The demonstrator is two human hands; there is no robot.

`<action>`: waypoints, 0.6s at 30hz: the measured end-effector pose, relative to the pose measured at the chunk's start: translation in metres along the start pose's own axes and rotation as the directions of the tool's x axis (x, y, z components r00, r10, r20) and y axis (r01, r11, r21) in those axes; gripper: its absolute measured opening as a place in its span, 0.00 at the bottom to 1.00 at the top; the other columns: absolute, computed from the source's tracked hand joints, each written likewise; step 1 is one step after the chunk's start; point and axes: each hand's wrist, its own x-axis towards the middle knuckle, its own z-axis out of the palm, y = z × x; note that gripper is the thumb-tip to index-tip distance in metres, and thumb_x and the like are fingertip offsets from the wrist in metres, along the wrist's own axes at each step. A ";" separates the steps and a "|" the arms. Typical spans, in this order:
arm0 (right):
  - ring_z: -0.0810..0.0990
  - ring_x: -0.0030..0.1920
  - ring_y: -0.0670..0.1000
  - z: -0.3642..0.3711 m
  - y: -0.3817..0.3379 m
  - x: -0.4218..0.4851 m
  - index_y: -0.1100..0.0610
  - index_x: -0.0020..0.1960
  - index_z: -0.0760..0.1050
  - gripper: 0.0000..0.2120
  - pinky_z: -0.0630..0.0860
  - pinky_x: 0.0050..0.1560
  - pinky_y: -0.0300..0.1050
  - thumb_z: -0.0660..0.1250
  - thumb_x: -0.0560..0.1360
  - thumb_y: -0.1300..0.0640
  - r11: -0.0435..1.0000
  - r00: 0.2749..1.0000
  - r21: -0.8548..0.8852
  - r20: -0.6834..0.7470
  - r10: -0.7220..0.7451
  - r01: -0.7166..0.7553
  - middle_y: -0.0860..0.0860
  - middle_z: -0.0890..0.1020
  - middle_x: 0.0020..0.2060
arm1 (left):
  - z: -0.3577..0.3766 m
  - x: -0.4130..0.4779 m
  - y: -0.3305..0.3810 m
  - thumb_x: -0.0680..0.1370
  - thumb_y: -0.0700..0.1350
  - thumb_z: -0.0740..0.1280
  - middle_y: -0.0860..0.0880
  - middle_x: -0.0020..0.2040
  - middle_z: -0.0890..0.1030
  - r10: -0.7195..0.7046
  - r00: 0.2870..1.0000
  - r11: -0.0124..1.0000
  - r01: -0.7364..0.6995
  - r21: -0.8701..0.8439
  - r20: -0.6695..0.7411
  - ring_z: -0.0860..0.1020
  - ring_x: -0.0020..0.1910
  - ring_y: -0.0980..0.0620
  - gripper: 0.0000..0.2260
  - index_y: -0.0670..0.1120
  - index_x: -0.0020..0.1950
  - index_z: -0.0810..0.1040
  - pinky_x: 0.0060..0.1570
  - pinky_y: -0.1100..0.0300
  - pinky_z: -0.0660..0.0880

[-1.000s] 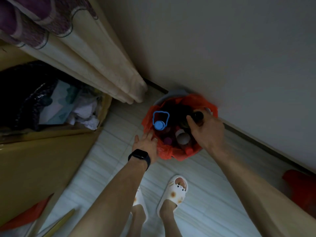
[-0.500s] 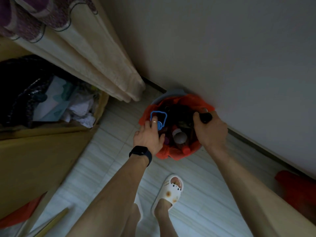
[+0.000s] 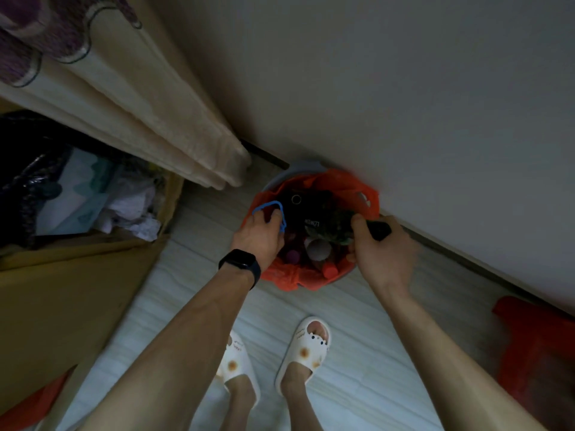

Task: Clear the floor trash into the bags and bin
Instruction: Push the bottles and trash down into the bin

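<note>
Packing the bin (image 3: 278, 178) by the wall, a person's left hand (image 3: 259, 236) hooks a blue loop (image 3: 264, 205) while the right hand (image 3: 384, 255) grips a dark item (image 3: 380, 228) over the orange bag (image 3: 343, 185); dropping it inside likely comes next.

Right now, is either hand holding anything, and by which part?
The right hand wraps a dark object, its end protruding; left hand hooks the blue loop handle.
</note>
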 end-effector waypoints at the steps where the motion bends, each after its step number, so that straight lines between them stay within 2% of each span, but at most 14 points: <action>1: 0.82 0.35 0.43 0.002 -0.003 -0.006 0.46 0.41 0.75 0.14 0.75 0.37 0.39 0.63 0.71 0.36 0.999 0.999 -0.015 -0.007 -0.037 0.037 0.45 0.83 0.31 | -0.001 -0.001 -0.002 0.80 0.51 0.60 0.39 0.66 0.68 0.012 1.000 1.000 -0.012 -0.007 0.009 0.74 0.59 0.37 0.25 0.47 0.76 0.59 0.49 0.47 0.74; 3: 0.81 0.35 0.43 0.008 -0.008 -0.014 0.46 0.44 0.74 0.14 0.73 0.36 0.36 0.63 0.71 0.35 0.993 0.994 -0.036 0.003 -0.109 0.109 0.45 0.83 0.31 | -0.004 -0.003 -0.004 0.80 0.51 0.61 0.38 0.66 0.69 0.023 1.000 0.999 -0.022 -0.028 0.013 0.73 0.59 0.37 0.26 0.46 0.76 0.59 0.50 0.48 0.74; 5: 0.83 0.37 0.47 0.012 -0.006 -0.013 0.47 0.46 0.74 0.15 0.76 0.39 0.40 0.63 0.71 0.36 0.992 0.992 -0.047 0.052 -0.118 0.121 0.46 0.83 0.32 | -0.007 -0.003 -0.004 0.80 0.51 0.61 0.38 0.64 0.71 0.023 1.000 0.999 -0.022 -0.044 0.004 0.74 0.58 0.37 0.26 0.43 0.75 0.59 0.50 0.47 0.75; 8: 0.84 0.41 0.50 0.010 0.004 -0.005 0.48 0.50 0.75 0.15 0.79 0.46 0.48 0.63 0.73 0.37 0.990 0.982 -0.097 0.173 -0.081 0.099 0.49 0.84 0.34 | -0.014 0.000 -0.006 0.81 0.52 0.60 0.39 0.62 0.74 0.040 0.999 0.999 -0.041 -0.036 -0.027 0.76 0.55 0.38 0.25 0.41 0.74 0.61 0.45 0.48 0.75; 11: 0.84 0.44 0.52 0.011 0.012 -0.002 0.48 0.52 0.76 0.16 0.78 0.46 0.46 0.64 0.74 0.37 0.972 0.972 -0.166 0.196 -0.130 0.163 0.49 0.85 0.35 | -0.019 0.004 -0.012 0.81 0.54 0.59 0.41 0.65 0.73 0.072 0.996 0.997 -0.071 0.028 -0.045 0.76 0.57 0.39 0.25 0.44 0.75 0.61 0.44 0.48 0.74; 14: 0.83 0.43 0.52 0.018 0.011 0.002 0.47 0.51 0.75 0.17 0.77 0.43 0.44 0.63 0.73 0.36 0.965 0.971 -0.192 0.194 -0.142 0.180 0.49 0.85 0.35 | -0.017 -0.001 -0.010 0.81 0.55 0.60 0.42 0.67 0.70 0.056 0.997 0.993 -0.050 0.105 -0.055 0.72 0.61 0.40 0.23 0.50 0.74 0.63 0.49 0.47 0.73; 16: 0.84 0.41 0.51 0.018 0.007 0.008 0.47 0.51 0.74 0.17 0.78 0.44 0.45 0.63 0.73 0.35 0.976 0.968 -0.163 0.227 -0.106 0.145 0.50 0.85 0.35 | -0.013 -0.009 -0.002 0.76 0.54 0.67 0.41 0.64 0.73 0.182 0.972 0.965 -0.148 0.215 -0.146 0.73 0.59 0.39 0.21 0.49 0.68 0.72 0.51 0.47 0.71; 18: 0.85 0.37 0.50 0.015 0.004 0.018 0.49 0.50 0.76 0.16 0.81 0.44 0.49 0.65 0.74 0.37 0.989 0.964 -0.101 0.255 -0.076 0.104 0.50 0.85 0.33 | -0.001 -0.016 0.012 0.70 0.54 0.72 0.42 0.56 0.78 0.414 0.879 0.891 -0.338 0.303 -0.236 0.76 0.52 0.41 0.20 0.47 0.59 0.79 0.47 0.50 0.72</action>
